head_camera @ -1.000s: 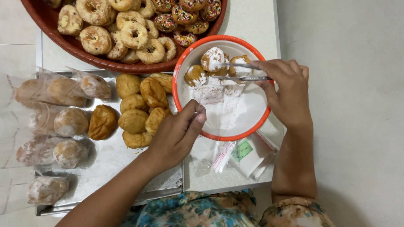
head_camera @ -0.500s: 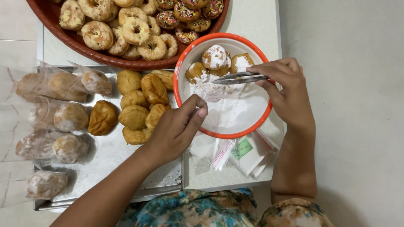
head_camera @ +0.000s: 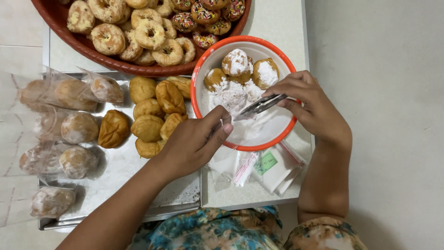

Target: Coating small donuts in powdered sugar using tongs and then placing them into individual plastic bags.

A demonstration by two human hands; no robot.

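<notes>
Right hand (head_camera: 309,107) gripping metal tongs (head_camera: 260,106) over sugared buns (head_camera: 237,65) in orange-rimmed bowl (head_camera: 206,60), left hand (head_camera: 192,144) curled w/ thumb on rim; risk: bowl tipping, sugar spilling onto desk (head_camera: 277,28).

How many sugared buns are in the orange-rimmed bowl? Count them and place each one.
4 buns: back left, back middle, back right, and one fully coated in front by the tongs. More may be buried in sugar.

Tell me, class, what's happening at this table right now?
A person's right hand holds metal tongs over an orange-rimmed bowl of white powder and coated buns. The left hand rests at the bowl's near edge. Plain buns and bagged ones lie on a tray.
</notes>
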